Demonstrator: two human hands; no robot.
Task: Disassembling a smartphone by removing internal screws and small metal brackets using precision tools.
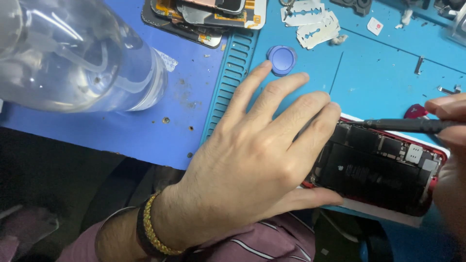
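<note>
Opened smartphone (376, 170), red-framed with its back off and its black battery and circuit parts showing, lies near the front edge of the blue work mat (374, 77), at the right of the view, resting on a thin white sheet whose edge shows along its top and bottom sides. Nearest the camera, the left hand (252, 160) lies flat over the phone's left end, fingers spread and stretched forward, the thumb running along the phone's near edge and the little finger resting on its upper left corner; a black and yellow braided wristband sits on the wrist above a striped maroon sleeve. The right hand (451, 155) comes in from the right edge, mostly cut off, its fingers pinching a slim black screwdriver (407, 125) whose shaft lies across the phone's top edge, tip pointing left toward the left hand's little finger. Just beyond the left fingertips sits a round blue cap (281, 60), close to the index finger, with bare mat between it and the phone. A ribbed groove strip (233, 73) runs up the mat beside the hand. To the left, a clear plastic bottle (73, 53) looms large and close, filling the upper left corner. Farther back, two razor blades (310, 22) lie together, a stack of phone screen parts (208, 17) sits at the top edge, and small metal bits are scattered at the far right.
</note>
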